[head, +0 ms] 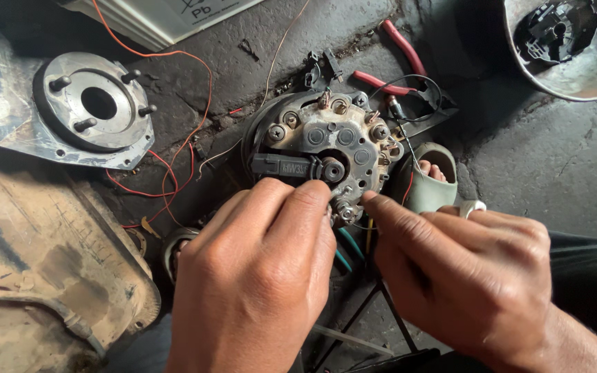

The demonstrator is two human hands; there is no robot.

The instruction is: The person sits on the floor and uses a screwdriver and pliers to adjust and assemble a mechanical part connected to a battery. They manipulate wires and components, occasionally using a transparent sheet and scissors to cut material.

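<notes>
Both hands meet over a round alternator rear plate (333, 148) lying on the dark, cracked floor (554, 159), near the middle of the scene. The left hand (257, 276) has its fingers curled down onto the plate's near edge, beside a black plug connector (288, 166); whether it pinches anything there, I cannot tell. The right hand (468, 273) has its fingers drawn together, the forefinger tip touching a small terminal (345, 211) at that near edge. Red-handled pliers (399, 65) lie just beyond. A round metal flange (95, 107) sits far left, a metal bowl (589, 76) far right.
</notes>
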